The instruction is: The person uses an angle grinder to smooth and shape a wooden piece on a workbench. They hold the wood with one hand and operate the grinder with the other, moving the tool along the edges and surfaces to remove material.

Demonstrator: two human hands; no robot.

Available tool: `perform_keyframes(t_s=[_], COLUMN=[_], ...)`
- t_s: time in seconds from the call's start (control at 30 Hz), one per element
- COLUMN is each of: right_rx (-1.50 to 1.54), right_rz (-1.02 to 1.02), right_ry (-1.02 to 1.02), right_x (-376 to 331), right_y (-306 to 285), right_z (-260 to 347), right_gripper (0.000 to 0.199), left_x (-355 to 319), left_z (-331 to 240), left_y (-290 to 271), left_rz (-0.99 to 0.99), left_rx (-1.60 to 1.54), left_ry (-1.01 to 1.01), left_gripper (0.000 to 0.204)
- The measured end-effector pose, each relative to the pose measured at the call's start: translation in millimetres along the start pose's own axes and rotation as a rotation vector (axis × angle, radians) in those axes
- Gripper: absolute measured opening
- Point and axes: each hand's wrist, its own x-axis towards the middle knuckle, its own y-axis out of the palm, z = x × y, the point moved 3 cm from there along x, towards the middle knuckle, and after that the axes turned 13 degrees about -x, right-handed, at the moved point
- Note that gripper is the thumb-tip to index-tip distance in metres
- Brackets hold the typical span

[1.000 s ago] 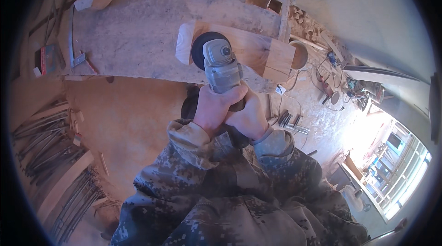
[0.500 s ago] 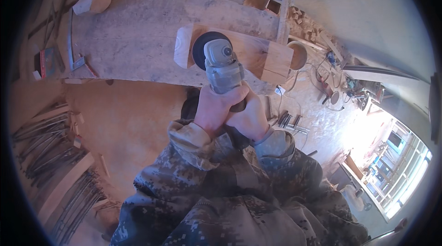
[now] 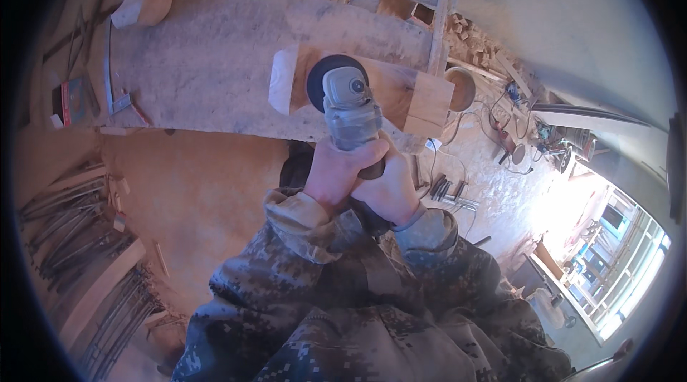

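The grinder [image 3: 352, 111] is over the wood block [image 3: 431, 99] on the bench [image 3: 204, 71], upper centre; the try square [image 3: 122, 102] lies upper left.

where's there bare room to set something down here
The bench looks bare between the square at left and the block. The floor in front, right of the sticks, looks open too. It is crowded around the grinder and block, and beyond the bench's right end, where scraps lie.
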Motion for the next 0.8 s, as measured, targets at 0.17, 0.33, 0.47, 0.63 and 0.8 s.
perform_keyframes(t_s=[0.17, 0.33, 0.47, 0.63, 0.8], right_rx=[0.078, 0.011, 0.073, -0.038, -0.027], right_rz=[0.021, 0.02, -0.052, -0.019, -0.012], right_ry=[0.014, 0.062, 0.006, 0.036, 0.033], right_x=[11.9, 10.1, 4.6, 13.6, 17.3], right_y=[5.2, -0.4, -2.4, -2.9, -4.3], right_z=[-0.9, -3.6, 1.4, 5.7, 7.7], right_gripper=[0.082, 0.081, 0.078, 0.076, 0.076], left_x=[3.7, 8.0, 10.1, 12.2, 19.2], left_z=[-14.7, -0.2, 5.6, -7.4, -6.7], left_y=[0.2, -1.9, 1.4, 2.0, -3.7], left_rz=[-0.043, -0.021, 0.001, -0.011, -0.002], left_rx=[0.059, 0.021, -0.001, 0.011, 0.033], left_ry=[0.035, 0.008, -0.033, 0.048, 0.049], left_gripper=[0.028, 0.029, 0.03, 0.03, 0.03])
